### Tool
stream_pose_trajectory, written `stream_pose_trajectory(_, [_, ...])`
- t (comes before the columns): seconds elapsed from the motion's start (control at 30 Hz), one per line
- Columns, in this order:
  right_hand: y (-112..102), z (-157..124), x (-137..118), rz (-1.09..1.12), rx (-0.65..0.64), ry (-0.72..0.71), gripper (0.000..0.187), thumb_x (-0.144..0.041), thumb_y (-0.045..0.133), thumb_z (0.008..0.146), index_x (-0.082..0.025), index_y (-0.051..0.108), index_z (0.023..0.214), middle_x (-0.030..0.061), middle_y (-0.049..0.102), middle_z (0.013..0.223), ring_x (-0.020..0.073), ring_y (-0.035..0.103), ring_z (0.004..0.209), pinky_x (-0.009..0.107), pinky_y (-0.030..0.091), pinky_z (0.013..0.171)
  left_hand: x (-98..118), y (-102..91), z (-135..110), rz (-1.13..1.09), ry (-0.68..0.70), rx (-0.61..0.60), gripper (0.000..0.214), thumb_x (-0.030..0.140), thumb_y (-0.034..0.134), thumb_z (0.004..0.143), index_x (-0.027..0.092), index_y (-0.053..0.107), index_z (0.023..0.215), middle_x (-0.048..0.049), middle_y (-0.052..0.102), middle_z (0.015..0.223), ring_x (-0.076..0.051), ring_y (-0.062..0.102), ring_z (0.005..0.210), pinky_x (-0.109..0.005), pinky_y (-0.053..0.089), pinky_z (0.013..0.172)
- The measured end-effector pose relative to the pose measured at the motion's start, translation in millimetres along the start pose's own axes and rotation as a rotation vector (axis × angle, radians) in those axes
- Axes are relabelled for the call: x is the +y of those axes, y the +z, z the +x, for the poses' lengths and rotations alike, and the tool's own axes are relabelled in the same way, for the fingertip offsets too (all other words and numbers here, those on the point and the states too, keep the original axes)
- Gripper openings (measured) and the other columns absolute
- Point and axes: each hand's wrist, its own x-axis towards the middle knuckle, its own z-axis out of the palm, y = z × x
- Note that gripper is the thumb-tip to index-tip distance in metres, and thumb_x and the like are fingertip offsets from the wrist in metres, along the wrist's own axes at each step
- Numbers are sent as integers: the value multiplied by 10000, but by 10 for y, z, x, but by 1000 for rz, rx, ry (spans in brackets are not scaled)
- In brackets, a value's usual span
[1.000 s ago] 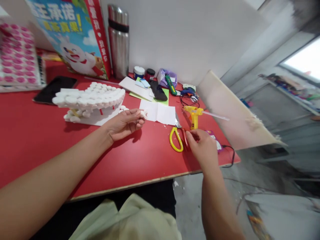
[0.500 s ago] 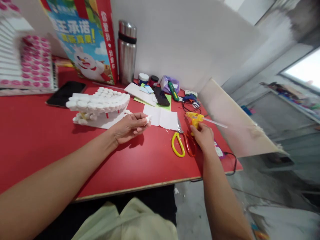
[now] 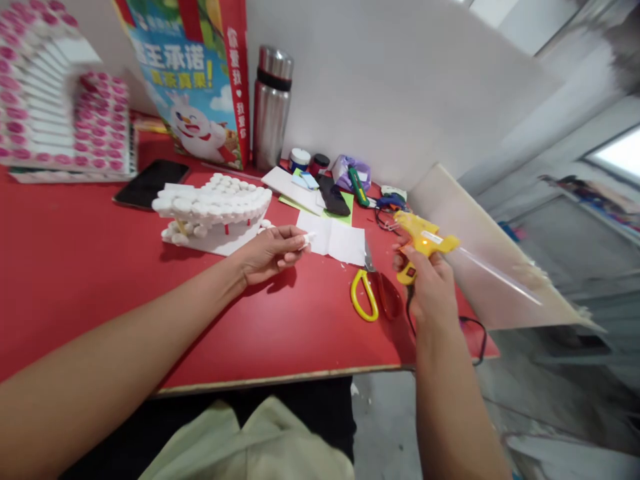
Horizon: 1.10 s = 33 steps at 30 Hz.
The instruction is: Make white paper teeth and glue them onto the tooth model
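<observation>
My left hand (image 3: 275, 253) pinches a small white piece (image 3: 309, 238) between thumb and fingertips, over the red table. What the piece is made of I cannot make out. In my right hand (image 3: 427, 270) is a yellow hot glue gun (image 3: 420, 233), its light glowing orange and a clear glue stick (image 3: 500, 273) jutting from its back. Left of that hand lie scissors (image 3: 364, 295) with one yellow and one red handle. Behind my left hand stands a white model (image 3: 215, 203) covered in round white pieces, on a white base with red posts.
Folded white paper (image 3: 345, 241) lies between my hands. Farther back are a phone (image 3: 153, 183), a steel flask (image 3: 273, 110), a printed bag (image 3: 200, 87), small jars (image 3: 299, 159) and a green cutter (image 3: 358, 187). A pink-and-white model (image 3: 55, 100) stands at left; a pale board (image 3: 480, 247) edges the right side.
My right hand has lifted the glue gun off the table and turned it, its nozzle now pointing left. My left hand keeps its pinch. The view has shifted slightly.
</observation>
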Motion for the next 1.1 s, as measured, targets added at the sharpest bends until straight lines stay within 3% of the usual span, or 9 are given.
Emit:
stream_pose_trajectory(0.1, [149, -274, -191, 50, -267, 49, 235, -435, 726, 869, -204, 723, 910, 15, 661, 781, 138, 565, 629, 270, 452, 552, 7, -14, 16, -3, 19, 10, 369, 248, 1004, 597, 109, 730, 802, -45, 702, 693, -16, 440, 452, -93, 270, 363])
stream_pose_trajectory(0.2, [283, -507, -232, -28, -377, -15, 249, -440, 705, 928, -200, 741, 875, 30, 682, 787, 147, 593, 669, 269, 462, 574, 13, -35, 28, 34, 58, 37, 359, 247, 998, 608, 114, 752, 832, -49, 715, 692, -25, 464, 452, -102, 294, 367])
stream_pose_trajectory(0.4, [385, -699, -118, -116, -409, -16, 291, -465, 700, 938, -191, 716, 843, 27, 691, 769, 154, 628, 681, 276, 502, 627, 29, -69, 40, 102, 130, 77, 337, 284, 984, 641, 125, 752, 826, -53, 748, 728, -36, 516, 466, -122, 361, 400])
stream_pose_trajectory(1.1, [485, -761, -146, -341, -451, -132, 372, -499, 617, 977, -200, 625, 755, 14, 605, 684, 155, 553, 635, 284, 461, 593, 31, -54, 30, 182, 107, 55, 345, 329, 971, 656, 122, 747, 818, -44, 761, 740, -47, 547, 490, -156, 425, 440])
